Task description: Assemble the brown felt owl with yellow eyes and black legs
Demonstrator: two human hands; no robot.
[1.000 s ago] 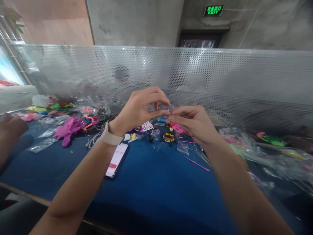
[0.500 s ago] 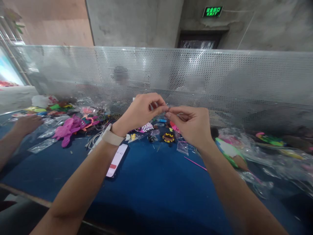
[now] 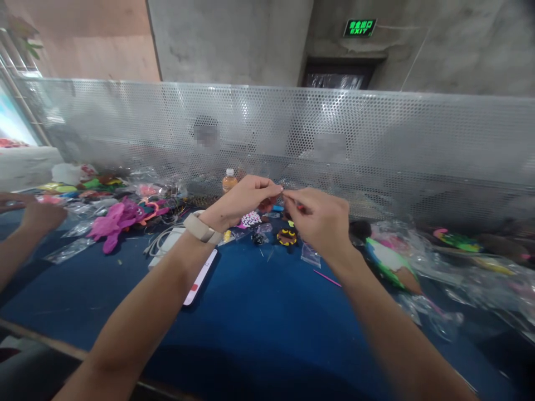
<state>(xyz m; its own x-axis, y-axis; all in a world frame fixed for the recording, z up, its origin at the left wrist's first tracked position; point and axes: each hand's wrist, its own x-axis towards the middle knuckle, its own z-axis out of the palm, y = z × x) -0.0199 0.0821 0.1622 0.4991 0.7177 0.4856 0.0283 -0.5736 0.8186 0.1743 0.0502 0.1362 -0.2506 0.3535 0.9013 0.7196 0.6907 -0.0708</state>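
Observation:
My left hand (image 3: pixel 246 199) and my right hand (image 3: pixel 321 218) are held up above the blue table (image 3: pixel 259 312), fingertips nearly touching. Both hands are closed in a pinch. Between the fingertips is something very thin that I cannot make out; a small red bit shows at my right fingers. A beige watch band (image 3: pixel 202 228) is on my left wrist. Below the hands lie a small yellow and black felt piece (image 3: pixel 287 236), a little clear bag (image 3: pixel 310 254) and a thin pink stick (image 3: pixel 326 278).
A phone (image 3: pixel 199 277) lies under my left forearm, white cables (image 3: pixel 161 239) beside it. Pink and coloured felt shapes (image 3: pixel 115 218) pile up at the left, plastic bags and a green felt toy (image 3: pixel 390 262) at the right. A perforated metal screen (image 3: pixel 376 145) backs the table; a bottle (image 3: pixel 229 181) stands by it. Another person's hand (image 3: pixel 39 217) is at the far left.
Both my hands have dropped lower and moved a little away from me, still pinched together. The bottle has come into view. The other person's hand at the left has shifted.

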